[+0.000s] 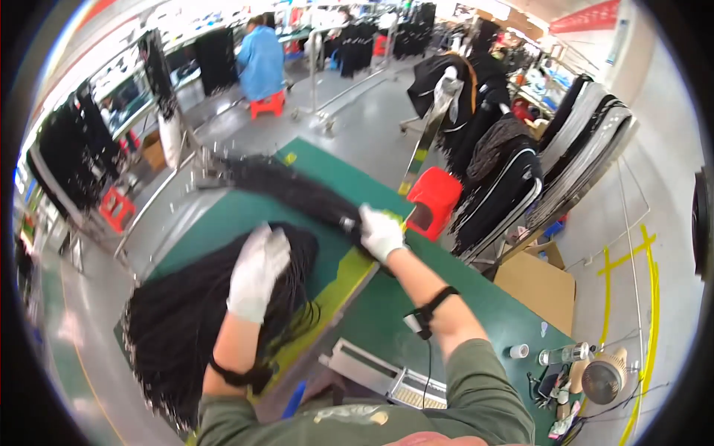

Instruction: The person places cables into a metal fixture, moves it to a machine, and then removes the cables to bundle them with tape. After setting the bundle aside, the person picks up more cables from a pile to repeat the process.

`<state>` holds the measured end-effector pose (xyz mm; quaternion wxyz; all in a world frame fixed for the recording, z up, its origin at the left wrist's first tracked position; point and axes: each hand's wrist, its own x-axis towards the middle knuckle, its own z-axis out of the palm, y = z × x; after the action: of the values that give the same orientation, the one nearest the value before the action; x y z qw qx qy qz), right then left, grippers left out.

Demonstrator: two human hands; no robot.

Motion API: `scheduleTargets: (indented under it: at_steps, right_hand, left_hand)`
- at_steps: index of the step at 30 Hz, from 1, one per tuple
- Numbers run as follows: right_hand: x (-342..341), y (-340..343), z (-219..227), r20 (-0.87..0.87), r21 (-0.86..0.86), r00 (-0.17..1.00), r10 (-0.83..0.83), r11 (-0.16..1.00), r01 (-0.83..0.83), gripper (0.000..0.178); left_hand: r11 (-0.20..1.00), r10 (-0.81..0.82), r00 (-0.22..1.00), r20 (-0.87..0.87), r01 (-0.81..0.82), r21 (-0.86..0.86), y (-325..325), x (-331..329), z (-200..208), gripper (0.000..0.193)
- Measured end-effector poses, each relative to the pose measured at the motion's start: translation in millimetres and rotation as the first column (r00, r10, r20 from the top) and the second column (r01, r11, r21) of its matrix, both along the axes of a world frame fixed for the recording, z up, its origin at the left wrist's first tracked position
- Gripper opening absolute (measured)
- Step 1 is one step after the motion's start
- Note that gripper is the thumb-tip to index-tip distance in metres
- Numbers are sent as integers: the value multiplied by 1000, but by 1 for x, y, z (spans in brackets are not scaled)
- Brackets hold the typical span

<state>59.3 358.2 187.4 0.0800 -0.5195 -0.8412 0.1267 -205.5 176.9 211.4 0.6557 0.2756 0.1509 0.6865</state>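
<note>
**Black hair bundle stretched across the green table**

Black hair bundle [286,189] runs from the frame's centre toward the upper left, over the green table [387,312]. The right hand [381,232], in a white glove, is closed around the bundle's near end at centre frame. The left hand [256,271], also gloved in white, lies flat with fingers together on a larger heap of black hair [186,320] at lower left, which partly covers a yellow-green board [338,286].

A red stool [435,201] stands just beyond the table right of centre. A brown cardboard box [539,286] sits at right on the floor. A red banner [591,16] hangs at upper right; yellow floor lines [645,290] run down the right edge. At lower right a small white cup [519,351] and a clear bottle [565,354] rest near a fan [602,379].
</note>
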Motion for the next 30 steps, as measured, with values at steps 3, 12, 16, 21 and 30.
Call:
scheduleTargets:
  at_steps: [3, 12, 16, 21, 30]
  right_hand:
    - [2, 15, -110, 219, 317, 970, 104, 933, -172, 65]
    - [34, -79, -75, -236, 253, 949, 207, 957, -146, 69]
    - [119, -194, -78, -628, -343, 777, 49, 879, -332, 57]
    - [222, -347, -90, -832, -542, 532, -161, 445, -713, 51]
    - [229, -593, -388, 290, -915, 24, -957, -284, -286, 29]
  left_hand:
    - [945, -178, 984, 4, 172, -278, -26, 28, -58, 33]
    - [904, -319, 225, -921, 362, -225, -70, 107, -95, 55]
    - [839, 115, -153, -982, 544, 14, -83, 155, -126, 62]
    - [785, 430, -354, -831, 602, 150, -105, 194, -171, 66]
    - [801, 457, -401, -794, 574, 170, -115, 209, -174, 66]
